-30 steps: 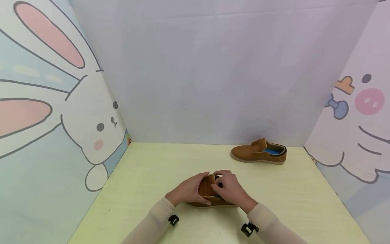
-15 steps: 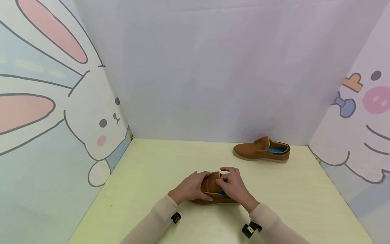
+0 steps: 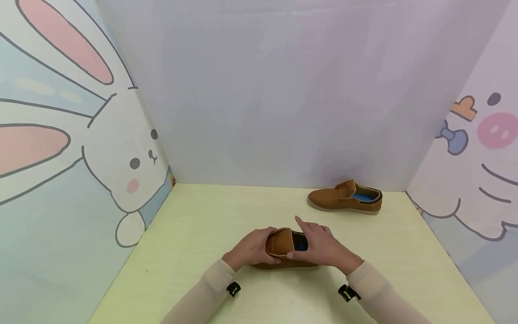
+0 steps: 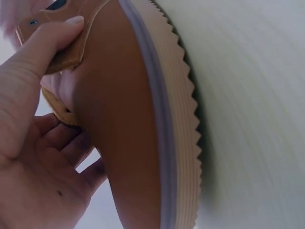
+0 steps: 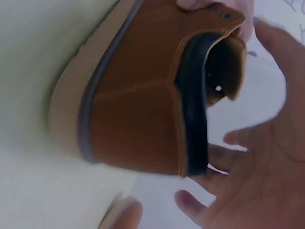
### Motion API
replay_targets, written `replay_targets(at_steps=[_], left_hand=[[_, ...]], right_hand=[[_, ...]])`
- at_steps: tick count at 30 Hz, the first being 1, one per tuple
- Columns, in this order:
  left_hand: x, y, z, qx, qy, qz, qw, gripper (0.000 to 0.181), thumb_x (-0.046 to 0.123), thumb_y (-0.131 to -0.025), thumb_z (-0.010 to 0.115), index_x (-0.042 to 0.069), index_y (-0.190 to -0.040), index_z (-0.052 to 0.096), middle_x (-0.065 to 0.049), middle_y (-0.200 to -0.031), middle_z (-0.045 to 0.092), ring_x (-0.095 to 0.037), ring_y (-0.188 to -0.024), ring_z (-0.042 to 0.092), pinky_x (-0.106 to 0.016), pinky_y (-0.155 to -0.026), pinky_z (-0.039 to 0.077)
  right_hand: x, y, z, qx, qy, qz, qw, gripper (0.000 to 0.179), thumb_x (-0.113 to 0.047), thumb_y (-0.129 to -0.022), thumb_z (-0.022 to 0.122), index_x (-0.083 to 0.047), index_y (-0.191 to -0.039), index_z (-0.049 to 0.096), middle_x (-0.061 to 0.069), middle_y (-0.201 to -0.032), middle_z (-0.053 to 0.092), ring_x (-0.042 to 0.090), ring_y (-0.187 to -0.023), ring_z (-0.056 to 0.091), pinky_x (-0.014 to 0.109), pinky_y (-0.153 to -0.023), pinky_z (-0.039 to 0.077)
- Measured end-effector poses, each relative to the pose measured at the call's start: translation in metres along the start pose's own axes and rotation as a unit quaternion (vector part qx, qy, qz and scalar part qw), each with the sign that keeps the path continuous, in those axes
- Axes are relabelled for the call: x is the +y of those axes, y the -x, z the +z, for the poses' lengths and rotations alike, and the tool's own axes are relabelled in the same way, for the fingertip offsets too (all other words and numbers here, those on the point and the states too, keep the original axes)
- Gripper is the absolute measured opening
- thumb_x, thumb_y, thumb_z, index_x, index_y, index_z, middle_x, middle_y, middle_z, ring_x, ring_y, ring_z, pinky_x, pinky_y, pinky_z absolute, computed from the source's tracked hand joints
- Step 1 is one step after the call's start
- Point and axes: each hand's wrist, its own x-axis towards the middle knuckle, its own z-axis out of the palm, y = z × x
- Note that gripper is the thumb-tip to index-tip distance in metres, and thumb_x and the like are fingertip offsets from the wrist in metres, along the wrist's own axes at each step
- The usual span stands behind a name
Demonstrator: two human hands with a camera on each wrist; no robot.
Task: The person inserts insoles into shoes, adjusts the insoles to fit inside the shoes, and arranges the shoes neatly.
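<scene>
A brown slip-on shoe (image 3: 285,265) with a pale ridged sole sits on the table, toe to the left. My left hand (image 3: 252,247) holds it across the front of the opening. In the left wrist view, that thumb (image 4: 59,36) presses an eyelet flap, with the other fingers at the opposite flap. The tongue (image 3: 281,243) stands up between the flaps. My right hand (image 3: 323,246) spreads around the back of the opening, thumb apart from the fingers. In the right wrist view its fingers reach behind the dark-lined heel collar (image 5: 193,109).
A matching brown shoe (image 3: 336,199) stands at the back right of the pale yellow table (image 3: 210,211), toe left, blue insole showing. A grey back wall (image 3: 259,99) and cartoon-printed side walls (image 3: 117,180) enclose the table.
My right hand has let go of the tongue, drawn back to the right and spread its fingers at the heel opening. The left hand keeps its hold on the shoe.
</scene>
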Motion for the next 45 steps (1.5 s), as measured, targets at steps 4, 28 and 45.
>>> replay_targets(at_steps=[4, 28, 45], left_hand=[[-0.002, 0.000, 0.001, 0.003, 0.020, -0.003, 0.9998, 0.085, 0.046, -0.074, 0.091, 0.013, -0.142, 0.053, 0.006, -0.122, 0.064, -0.007, -0.101, 0.061, -0.027, -0.088, 0.053], [-0.018, 0.046, -0.056, 0.053, 0.008, -0.018, 0.9984, 0.086, 0.060, -0.090, 0.069, 0.019, -0.159, 0.038, -0.002, -0.159, 0.040, -0.030, -0.150, 0.028, -0.054, -0.116, 0.032], [-0.039, 0.063, -0.064, 0.232, -0.053, 0.035, 0.9707, 0.044, 0.035, -0.092, 0.075, 0.019, -0.132, 0.068, 0.001, -0.127, 0.065, -0.020, -0.123, 0.057, -0.048, -0.099, 0.049]], right_hand=[[0.011, 0.001, 0.003, -0.042, 0.049, -0.034, 0.9974, 0.125, -0.073, -0.070, 0.079, -0.004, -0.160, 0.027, 0.021, -0.149, 0.048, 0.040, -0.135, 0.047, 0.060, -0.109, 0.037], [0.020, -0.011, 0.022, -0.023, 0.167, -0.071, 0.9832, 0.085, -0.056, -0.065, 0.090, -0.013, -0.129, 0.054, -0.004, -0.099, 0.062, 0.015, -0.075, 0.061, 0.035, -0.059, 0.051], [0.036, 0.001, 0.005, 0.031, 0.168, -0.083, 0.9817, 0.085, -0.053, -0.064, 0.093, -0.019, -0.132, 0.055, -0.004, -0.103, 0.067, 0.016, -0.082, 0.065, 0.035, -0.056, 0.048]])
